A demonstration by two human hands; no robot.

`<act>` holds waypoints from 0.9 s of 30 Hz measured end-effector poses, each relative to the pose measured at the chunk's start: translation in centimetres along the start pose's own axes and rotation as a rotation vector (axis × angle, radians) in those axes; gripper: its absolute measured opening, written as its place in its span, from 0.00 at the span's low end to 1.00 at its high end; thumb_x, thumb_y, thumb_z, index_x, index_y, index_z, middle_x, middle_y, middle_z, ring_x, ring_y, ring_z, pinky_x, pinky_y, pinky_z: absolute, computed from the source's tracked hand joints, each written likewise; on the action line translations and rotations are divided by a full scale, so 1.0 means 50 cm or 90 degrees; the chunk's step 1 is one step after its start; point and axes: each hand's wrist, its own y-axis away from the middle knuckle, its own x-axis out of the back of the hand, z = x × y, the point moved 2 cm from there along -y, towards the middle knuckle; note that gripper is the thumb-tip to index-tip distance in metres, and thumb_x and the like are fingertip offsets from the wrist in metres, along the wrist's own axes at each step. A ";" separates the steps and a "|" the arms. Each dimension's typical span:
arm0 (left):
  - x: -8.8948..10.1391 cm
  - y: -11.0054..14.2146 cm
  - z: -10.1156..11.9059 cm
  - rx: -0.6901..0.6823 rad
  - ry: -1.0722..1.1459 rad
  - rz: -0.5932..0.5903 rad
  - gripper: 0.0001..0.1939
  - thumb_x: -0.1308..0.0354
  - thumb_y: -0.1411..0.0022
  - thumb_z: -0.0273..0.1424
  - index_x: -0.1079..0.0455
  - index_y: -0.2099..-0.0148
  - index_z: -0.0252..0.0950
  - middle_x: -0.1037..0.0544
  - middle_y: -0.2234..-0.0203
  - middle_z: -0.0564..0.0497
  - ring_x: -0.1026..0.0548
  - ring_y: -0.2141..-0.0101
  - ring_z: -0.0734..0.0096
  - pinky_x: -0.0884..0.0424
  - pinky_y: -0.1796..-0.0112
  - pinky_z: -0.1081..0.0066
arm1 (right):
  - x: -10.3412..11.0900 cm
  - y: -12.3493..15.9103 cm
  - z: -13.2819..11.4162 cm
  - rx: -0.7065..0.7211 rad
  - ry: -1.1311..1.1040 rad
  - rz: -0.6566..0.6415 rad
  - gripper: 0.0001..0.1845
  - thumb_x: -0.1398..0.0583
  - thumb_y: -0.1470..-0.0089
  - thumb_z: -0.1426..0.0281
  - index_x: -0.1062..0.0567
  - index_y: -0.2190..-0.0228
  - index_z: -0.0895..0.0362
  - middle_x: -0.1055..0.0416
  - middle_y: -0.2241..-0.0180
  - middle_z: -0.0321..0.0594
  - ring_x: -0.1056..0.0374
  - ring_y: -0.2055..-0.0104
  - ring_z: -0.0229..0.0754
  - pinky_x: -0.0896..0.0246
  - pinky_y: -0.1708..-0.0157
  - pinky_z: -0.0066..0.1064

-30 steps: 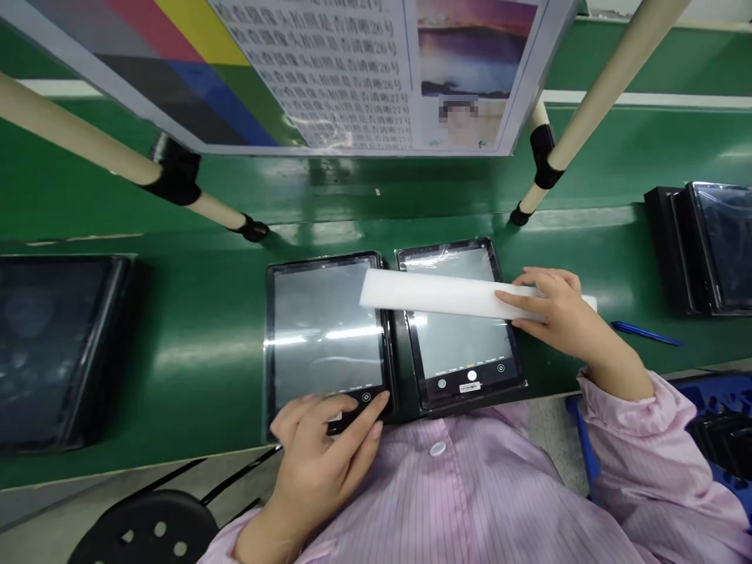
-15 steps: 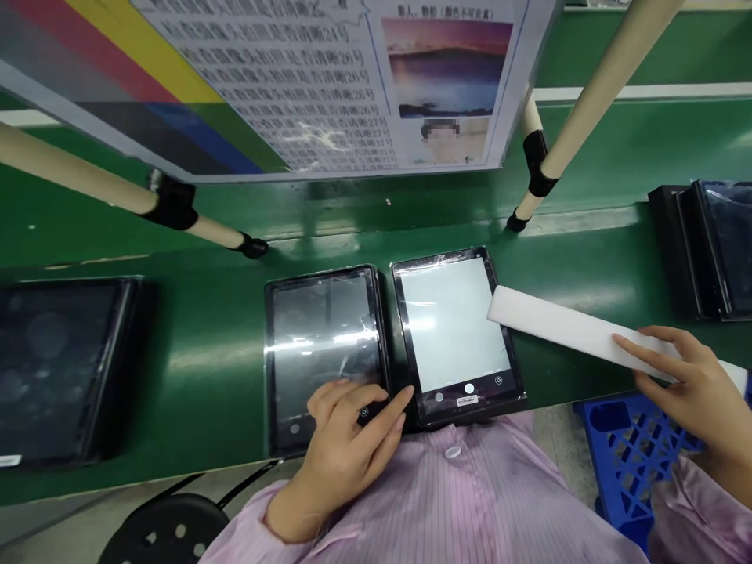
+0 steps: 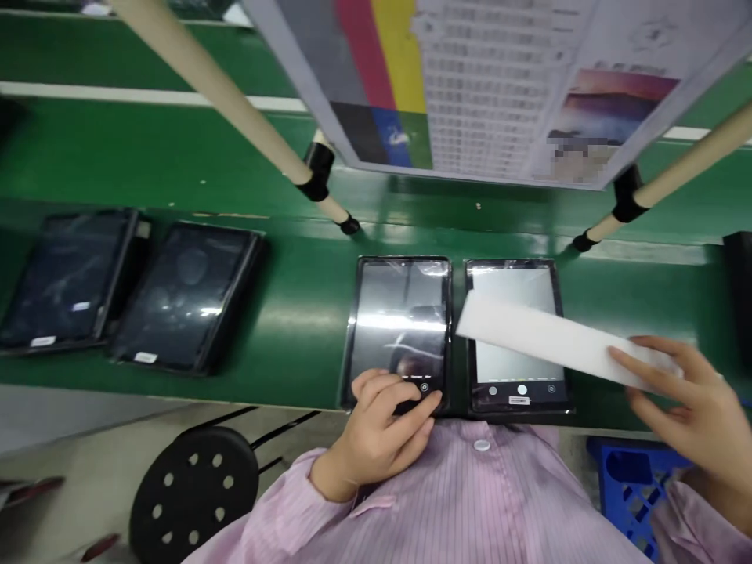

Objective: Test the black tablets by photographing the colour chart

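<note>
The right grip (image 3: 693, 399) is closed narrow on a long white foam bar (image 3: 546, 341), and the hand hides the far end of the bar. The near end reaches over a tablet (image 3: 511, 313) to the left of the grip and covers part of its screen. Beside that tablet is a second tablet (image 3: 399, 321), under the left grip (image 3: 381, 439). Its fingers (image 3: 376, 384) touch the low edge and hide a corner. I cannot tell if they hold on. Both tablets sit on the green worktop (image 3: 294, 329). A small label (image 3: 518, 400) on the first tablet is too tiny to read, and the chart (image 3: 487, 78) above has words too blurry to read.
</note>
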 end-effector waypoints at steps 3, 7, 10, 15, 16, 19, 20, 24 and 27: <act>0.024 0.030 -0.012 0.008 -0.001 0.018 0.12 0.41 0.35 0.25 0.21 0.52 0.37 0.25 0.68 0.49 0.29 0.61 0.62 0.33 0.54 0.58 | -0.054 -0.062 -0.059 0.124 0.039 -0.002 0.26 0.40 0.37 0.70 0.23 0.39 0.41 0.27 0.46 0.50 0.26 0.55 0.55 0.28 0.57 0.53; 0.047 0.070 -0.038 0.041 -0.030 0.045 0.12 0.41 0.36 0.26 0.21 0.52 0.38 0.25 0.68 0.49 0.29 0.61 0.61 0.33 0.56 0.58 | -0.077 -0.078 -0.059 0.148 0.097 -0.012 0.18 0.42 0.35 0.69 0.16 0.50 0.52 0.27 0.50 0.52 0.27 0.60 0.50 0.31 0.60 0.47; 0.054 0.091 -0.056 0.051 -0.038 0.059 0.11 0.42 0.35 0.26 0.21 0.53 0.38 0.26 0.67 0.48 0.30 0.61 0.61 0.33 0.56 0.58 | -0.065 -0.067 -0.048 0.144 0.102 -0.025 0.17 0.43 0.33 0.67 0.17 0.49 0.53 0.27 0.50 0.50 0.28 0.60 0.48 0.31 0.60 0.45; 0.052 0.102 -0.070 0.041 -0.010 0.063 0.11 0.41 0.36 0.25 0.21 0.53 0.37 0.26 0.67 0.48 0.30 0.61 0.61 0.34 0.56 0.57 | -0.056 -0.057 -0.061 0.136 0.130 -0.018 0.18 0.43 0.32 0.65 0.18 0.48 0.54 0.28 0.49 0.49 0.27 0.59 0.49 0.31 0.57 0.46; 0.052 0.102 -0.070 0.037 -0.002 0.063 0.11 0.41 0.37 0.24 0.21 0.53 0.37 0.26 0.67 0.48 0.30 0.60 0.60 0.35 0.56 0.57 | -0.056 -0.056 -0.066 0.133 0.136 -0.016 0.18 0.43 0.32 0.65 0.18 0.49 0.54 0.27 0.50 0.49 0.27 0.60 0.48 0.32 0.58 0.46; 0.049 0.104 -0.070 0.026 0.012 0.054 0.10 0.41 0.36 0.24 0.22 0.53 0.36 0.27 0.66 0.48 0.30 0.60 0.60 0.35 0.56 0.57 | -0.058 -0.052 -0.077 0.121 0.144 -0.015 0.18 0.42 0.33 0.66 0.17 0.49 0.55 0.27 0.50 0.50 0.28 0.63 0.46 0.31 0.59 0.45; 0.047 0.105 -0.069 0.022 0.013 0.045 0.10 0.42 0.35 0.25 0.22 0.53 0.36 0.27 0.65 0.47 0.31 0.60 0.60 0.34 0.56 0.57 | -0.058 -0.050 -0.079 0.113 0.143 -0.015 0.18 0.42 0.33 0.66 0.17 0.49 0.55 0.27 0.50 0.50 0.29 0.63 0.46 0.31 0.60 0.44; 0.036 0.105 -0.063 0.017 0.002 -0.013 0.11 0.42 0.31 0.27 0.21 0.50 0.36 0.26 0.61 0.44 0.33 0.56 0.57 0.35 0.54 0.57 | -0.061 -0.040 -0.083 0.078 0.142 -0.018 0.17 0.41 0.35 0.67 0.16 0.49 0.54 0.27 0.49 0.50 0.30 0.63 0.45 0.31 0.62 0.42; 0.027 0.104 -0.052 0.019 -0.002 -0.048 0.13 0.41 0.30 0.28 0.21 0.46 0.38 0.27 0.57 0.42 0.35 0.54 0.55 0.36 0.51 0.56 | -0.065 -0.035 -0.084 0.063 0.142 -0.009 0.17 0.40 0.36 0.69 0.16 0.50 0.54 0.27 0.48 0.51 0.29 0.61 0.46 0.31 0.61 0.42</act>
